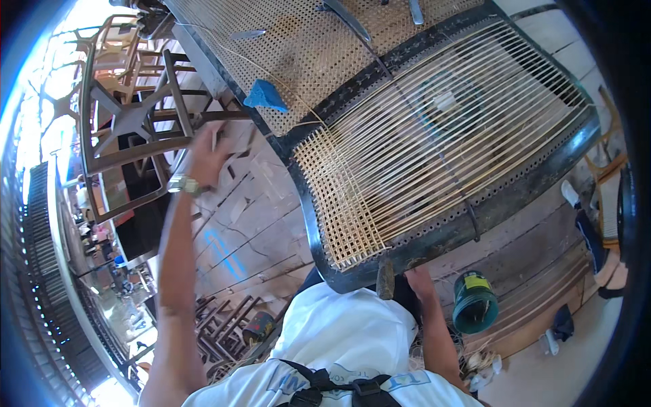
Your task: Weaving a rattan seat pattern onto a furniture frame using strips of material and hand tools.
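Guiding from afar, I'd work the part-woven cane panel (400, 156) at two o'clock with even tension, keeping it flat, but I can't tell whether fingers are apart or together on the blurred left hand (205, 157) at ten or the half-hidden right hand (422, 283) at four.

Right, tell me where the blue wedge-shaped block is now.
In the head view, the blue wedge-shaped block sits above and left of centre, at the left edge of the densely woven cane panel, up and right of the left hand.
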